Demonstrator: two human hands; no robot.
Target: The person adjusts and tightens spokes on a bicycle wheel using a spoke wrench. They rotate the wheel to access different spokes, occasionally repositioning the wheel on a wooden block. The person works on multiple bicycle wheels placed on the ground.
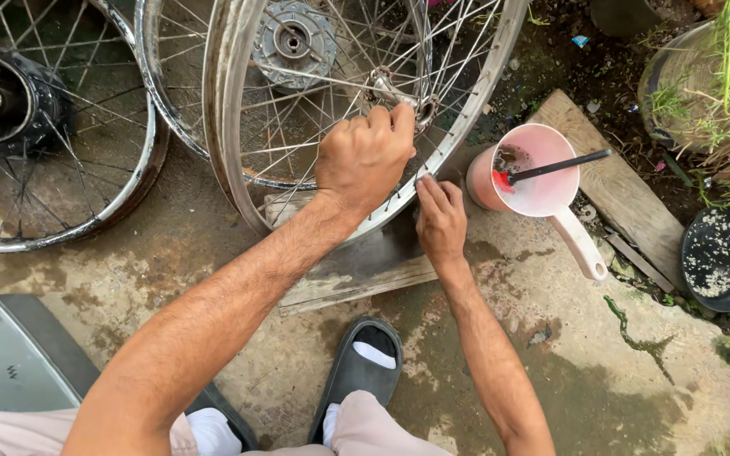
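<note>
I look down on a wet, stained concrete floor (pixel 213 253) that carries everything here. The largest thing on it is the spoked wheel (pixel 238 160) standing upright near the floor's far edge, its chrome rim resting on a flat wooden board (pixel 356 270). A second spoked wheel (pixel 52 127) with a dark hub lies flat toward the far left corner, and a third rim (pixel 162 93) shows between the two. At the near left corner sits a grey metal tray (pixel 2 363). Another plank (pixel 618 186) runs along the right side, beside a black bowl (pixel 720 253) of pale grains at the right edge. Just right of the upright wheel stands a pink plastic scoop (pixel 542 181) with a long handle — a black-handled brush (pixel 559 166) with a red head rests inside it.

My left hand (pixel 365 156) is clenched around a small metal tool (pixel 394 93) set against the spokes near the rim. My right hand (pixel 441 224) rests with fingers flat on the rim's lower edge — pressing on it, not wrapped around anything. Below, my foot in a black sandal (pixel 356 371) stands at the floor's near edge.
</note>
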